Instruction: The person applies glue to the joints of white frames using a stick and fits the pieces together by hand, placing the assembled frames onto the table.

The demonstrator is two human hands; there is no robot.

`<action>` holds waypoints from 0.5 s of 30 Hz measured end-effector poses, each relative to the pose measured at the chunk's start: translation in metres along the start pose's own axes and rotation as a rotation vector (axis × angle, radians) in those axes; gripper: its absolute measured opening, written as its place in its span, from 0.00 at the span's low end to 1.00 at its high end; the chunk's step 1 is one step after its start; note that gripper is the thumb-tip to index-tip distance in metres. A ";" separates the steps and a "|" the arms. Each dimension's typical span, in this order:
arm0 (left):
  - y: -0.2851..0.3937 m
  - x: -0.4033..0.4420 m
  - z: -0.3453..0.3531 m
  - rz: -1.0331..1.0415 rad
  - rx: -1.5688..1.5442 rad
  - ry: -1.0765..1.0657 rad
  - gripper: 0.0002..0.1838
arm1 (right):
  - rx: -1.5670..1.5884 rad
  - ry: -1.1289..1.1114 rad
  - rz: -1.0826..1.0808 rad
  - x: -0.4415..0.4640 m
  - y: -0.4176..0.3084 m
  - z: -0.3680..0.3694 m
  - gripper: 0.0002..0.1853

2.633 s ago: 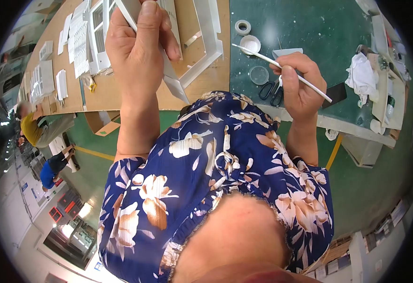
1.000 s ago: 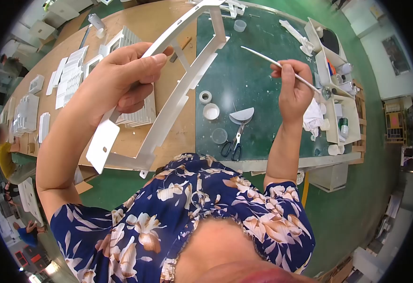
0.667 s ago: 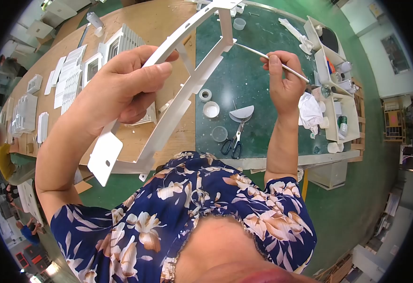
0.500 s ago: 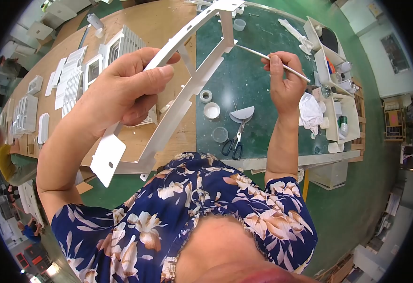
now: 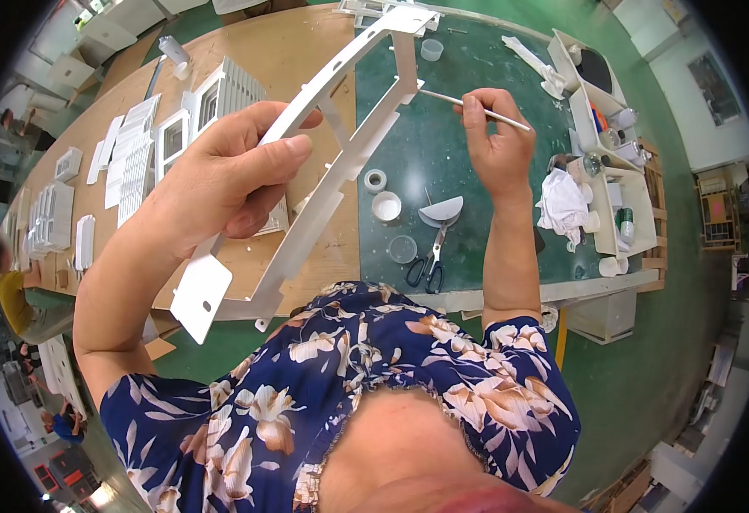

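Observation:
My left hand (image 5: 242, 167) is closed around one long side of a white angular frame (image 5: 357, 154), holding it up in the air at a slant. The frame has small holes and tabs along its edges, and a flat end plate with an oval hole at the lower left. My right hand (image 5: 498, 141) pinches a thin white stick (image 5: 502, 119), brush-like in shape. Its far end meets the frame's right corner, but the tip is too small to make out. Below the frame lie scissors (image 5: 430, 267), a grey half-disc (image 5: 443, 210) and a white round tub (image 5: 386, 206).
Stacked white parts (image 5: 225, 90) stand on the brown board at left. A roll of tape (image 5: 375, 180) and a clear cup (image 5: 402, 249) sit on the green mat (image 5: 494, 256). Cream bins (image 5: 635, 192) line the right edge beside a white cloth (image 5: 562, 205). Other people are at far left.
My right hand and the stick have moved left and slightly up. The stick's tip stays at the frame's corner. My left hand and the frame have shifted only slightly.

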State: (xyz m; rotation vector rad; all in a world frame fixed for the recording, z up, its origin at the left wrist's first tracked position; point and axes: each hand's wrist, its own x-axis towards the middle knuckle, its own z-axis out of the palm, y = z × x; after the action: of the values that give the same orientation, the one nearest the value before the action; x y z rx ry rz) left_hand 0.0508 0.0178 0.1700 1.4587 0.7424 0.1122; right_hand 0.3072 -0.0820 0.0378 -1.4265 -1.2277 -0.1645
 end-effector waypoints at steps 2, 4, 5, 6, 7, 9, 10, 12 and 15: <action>-0.001 0.001 0.000 0.001 0.012 0.007 0.22 | -0.046 -0.011 -0.015 0.001 -0.001 0.000 0.05; -0.001 0.001 -0.001 0.007 0.012 0.006 0.22 | -0.071 0.001 -0.049 0.001 -0.001 -0.002 0.04; -0.001 0.002 -0.001 0.011 0.012 0.007 0.22 | -0.094 0.011 -0.083 0.001 -0.001 -0.002 0.03; -0.001 0.002 -0.001 0.011 0.012 0.007 0.22 | -0.095 0.011 -0.083 0.001 -0.003 -0.004 0.03; -0.001 0.002 -0.001 0.011 0.006 0.013 0.22 | -0.107 0.030 -0.097 0.000 -0.007 -0.007 0.03; -0.002 0.003 -0.001 0.010 0.001 0.021 0.22 | -0.119 0.049 -0.113 -0.001 -0.013 -0.011 0.02; -0.004 0.004 -0.002 0.026 0.008 0.027 0.24 | -0.115 0.040 -0.104 -0.001 -0.017 -0.012 0.02; -0.004 0.005 -0.001 0.041 0.017 0.026 0.26 | -0.116 0.034 -0.091 -0.002 -0.017 -0.012 0.02; -0.003 0.006 0.000 0.049 0.014 0.021 0.26 | -0.076 0.020 -0.139 0.000 -0.012 -0.003 0.02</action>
State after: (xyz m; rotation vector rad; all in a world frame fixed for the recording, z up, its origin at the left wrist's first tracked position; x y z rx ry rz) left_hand 0.0545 0.0205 0.1644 1.4915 0.7258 0.1602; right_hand 0.3004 -0.0876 0.0467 -1.4008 -1.3168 -0.3230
